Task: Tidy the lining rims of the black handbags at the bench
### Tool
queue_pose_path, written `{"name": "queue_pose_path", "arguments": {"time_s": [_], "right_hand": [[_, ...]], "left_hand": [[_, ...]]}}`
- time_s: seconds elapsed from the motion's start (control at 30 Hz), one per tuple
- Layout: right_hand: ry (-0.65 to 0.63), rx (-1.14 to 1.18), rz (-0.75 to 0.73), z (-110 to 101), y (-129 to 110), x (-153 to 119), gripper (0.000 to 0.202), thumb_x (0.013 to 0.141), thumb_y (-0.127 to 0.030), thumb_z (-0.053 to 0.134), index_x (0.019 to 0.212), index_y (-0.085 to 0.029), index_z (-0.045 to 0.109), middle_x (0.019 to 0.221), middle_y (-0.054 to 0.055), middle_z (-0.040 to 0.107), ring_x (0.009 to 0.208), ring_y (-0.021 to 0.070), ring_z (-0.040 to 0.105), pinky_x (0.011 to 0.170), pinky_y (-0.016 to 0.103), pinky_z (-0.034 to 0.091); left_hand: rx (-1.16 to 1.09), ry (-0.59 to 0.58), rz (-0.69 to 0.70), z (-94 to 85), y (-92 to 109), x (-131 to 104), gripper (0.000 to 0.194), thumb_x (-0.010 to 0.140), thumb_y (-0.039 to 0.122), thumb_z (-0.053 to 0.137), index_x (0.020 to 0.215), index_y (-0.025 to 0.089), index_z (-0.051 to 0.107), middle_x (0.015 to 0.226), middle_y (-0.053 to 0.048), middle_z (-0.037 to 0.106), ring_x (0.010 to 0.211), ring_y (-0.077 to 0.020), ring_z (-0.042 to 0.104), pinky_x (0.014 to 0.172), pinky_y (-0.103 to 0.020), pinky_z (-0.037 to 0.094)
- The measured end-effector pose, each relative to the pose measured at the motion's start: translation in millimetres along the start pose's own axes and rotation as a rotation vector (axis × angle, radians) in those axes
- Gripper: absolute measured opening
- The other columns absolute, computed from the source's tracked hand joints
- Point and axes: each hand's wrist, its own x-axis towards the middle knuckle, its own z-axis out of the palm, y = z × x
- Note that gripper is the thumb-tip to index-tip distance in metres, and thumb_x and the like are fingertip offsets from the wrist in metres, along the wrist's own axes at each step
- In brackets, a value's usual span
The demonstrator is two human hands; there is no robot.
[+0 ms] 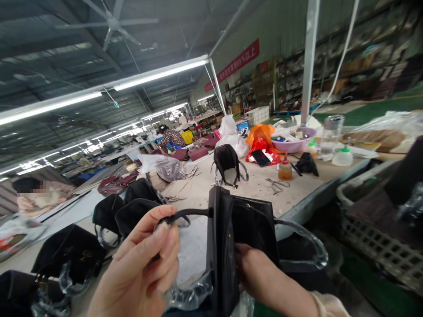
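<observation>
A black handbag [221, 246] is in front of me, its open top turned toward the right. Between the thumb and fingers of my left hand [145, 255] is a black strap [193, 212] that runs to the bag's upper edge. My right hand [253, 264] reaches into the bag's opening, and the fingers are hidden inside. A handle wrapped in clear plastic [322, 253] loops out on the bag's right side. Below my left hand, more clear plastic wrap [191, 293] hangs by the bag.
Several black bags [71, 253] stand on the table at left; another bag [226, 160] stands farther back. Scissors [277, 186], an amber bottle [284, 169] and a phone [261, 157] lie right of it. A plastic crate [380, 246] is at right. A person [39, 196] sits at left.
</observation>
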Motion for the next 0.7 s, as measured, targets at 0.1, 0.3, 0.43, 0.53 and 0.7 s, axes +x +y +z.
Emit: {"name": "queue_pose_path", "arguments": {"time_s": [0.1,0.3,0.43,0.53,0.7], "right_hand": [[0.359,-0.094,-0.059,-27,27,-37,0.024,0.085,-0.014,0.045,0.098,-0.023,0.064,0.095,0.006,0.064,0.085,0.0174,0.060,0.076,0.027,0.050],[0.720,-0.134,0.397,-38,125,-71,0.064,0.074,-0.049,0.062,0.128,-0.016,0.050,0.117,0.016,0.057,0.106,0.0346,0.054,0.091,0.051,0.043],[0.299,0.529,0.437,-19,123,-64,0.042,0.080,-0.052,0.056,0.107,-0.020,0.062,0.087,0.006,0.065,0.074,0.0206,0.061,0.064,0.030,0.051],[0.182,0.885,0.388,-21,80,-47,0.039,0.085,-0.055,0.049,0.084,-0.018,0.062,0.056,-0.003,0.047,0.048,0.0106,0.042,0.045,0.022,0.037],[0.441,1.010,0.333,-54,25,-22,0.037,0.075,-0.056,0.062,0.078,-0.020,0.060,0.053,-0.003,0.042,0.048,0.0112,0.038,0.044,0.023,0.036]], "left_hand": [[-0.014,-0.004,0.019,-11.5,-11,9,0.032,0.074,0.028,0.065,0.105,0.022,0.063,0.054,0.007,0.034,0.041,-0.0012,0.014,0.034,-0.010,0.015],[-0.080,-0.037,0.100,-55.5,-62,23,0.047,0.077,0.035,0.062,0.122,0.021,0.057,0.049,0.008,0.027,0.042,-0.0035,0.018,0.039,-0.014,0.021],[0.009,0.062,0.203,-97.3,-93,21,0.041,0.073,0.031,0.067,0.113,0.021,0.063,0.047,0.008,0.027,0.040,-0.0024,0.020,0.040,-0.015,0.016],[0.059,0.149,0.263,-115.0,-92,19,0.032,0.074,0.029,0.067,0.105,0.020,0.067,0.046,0.008,0.026,0.040,-0.0025,0.023,0.041,-0.016,0.016],[0.163,0.121,0.483,-119.9,-65,35,0.030,0.075,0.027,0.066,0.104,0.018,0.067,0.047,0.007,0.034,0.042,-0.0039,0.028,0.043,-0.018,0.022]]}}
